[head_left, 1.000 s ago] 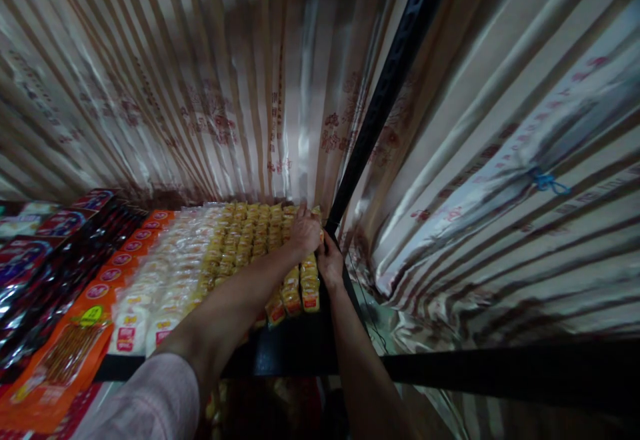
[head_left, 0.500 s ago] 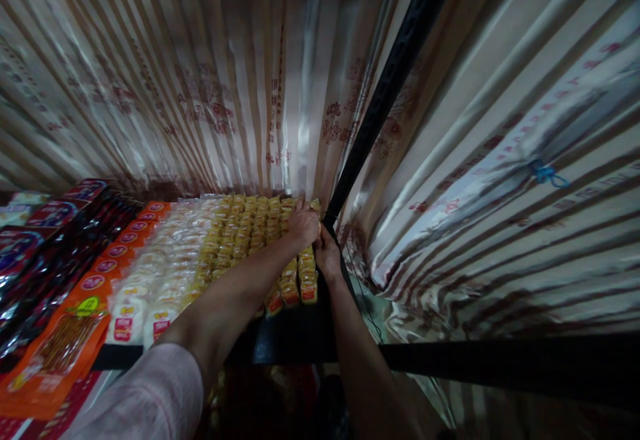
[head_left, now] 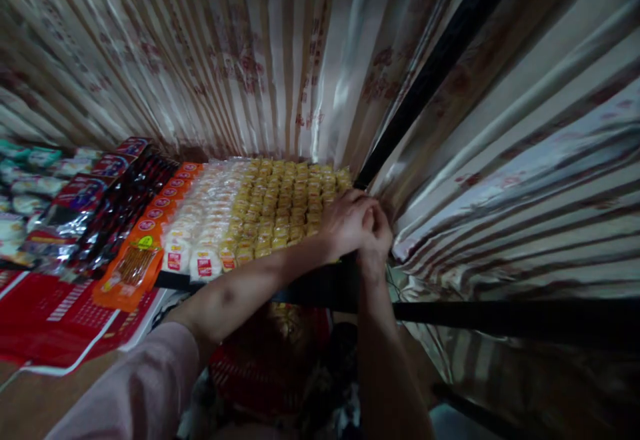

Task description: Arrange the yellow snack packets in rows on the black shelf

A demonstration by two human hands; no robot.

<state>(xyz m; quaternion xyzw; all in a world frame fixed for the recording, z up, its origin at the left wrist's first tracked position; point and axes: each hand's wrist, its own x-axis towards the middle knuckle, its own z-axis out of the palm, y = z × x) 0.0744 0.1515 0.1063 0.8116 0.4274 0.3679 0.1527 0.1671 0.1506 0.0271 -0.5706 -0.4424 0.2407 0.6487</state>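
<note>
Both arms reach forward and meet just right of frame centre. Left forearm runs diagonally from lower left, bare past a pale pink sleeve, wrist straight. Left hand (head_left: 346,221) lies palm down, fingers curled, overlapping the right hand (head_left: 376,240). Right forearm rises steeply from the bottom edge, bare, fingers bent inward.

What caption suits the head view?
Both hands, left hand and right hand, meet at the yellow snack packets beside the black shelf post.

snack packets (head_left: 280,203) in rows on shelf (head_left: 320,287) | both hands at right end | curtain (head_left: 250,60) behind
</note>
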